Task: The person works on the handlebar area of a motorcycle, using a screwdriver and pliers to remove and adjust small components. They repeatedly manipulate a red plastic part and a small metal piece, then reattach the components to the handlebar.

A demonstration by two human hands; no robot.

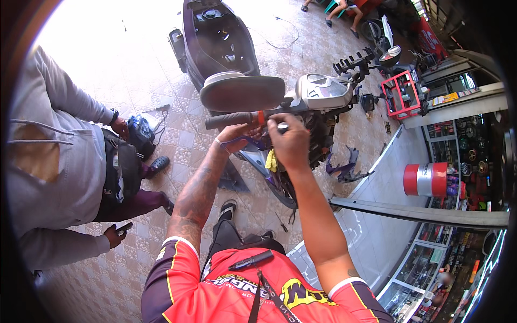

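"So, what were the person's hands doing?"

"The right hand (pixel 291 142) was curled in a fist round a pale-ended tool (pixel 283 127), its kind hidden, just right of the handlebar grip (pixel 229 120). The left hand (pixel 238 131) reached beneath that grip, at a purple lever (pixel 246 139); whether its fingers clasped the lever could not be told."

"And how was such a step best done?"

"Probably with the left hand bracing the bar while the right held the tool square to whatever it met, pressing steadily and turning gently, since a slip might have scratched the lever."

"Where was the grip, and how did it look?"

"It lay near the middle of the view, just below a dark grey oval mirror (pixel 242 92). It was a grey-brown cylinder, tilted slightly up toward the right, where an orange-red collar (pixel 260 117) ended it. Further right sat a pale handlebar cover (pixel 325 90); below, a yellow cloth (pixel 271 160) showed among dark parts."
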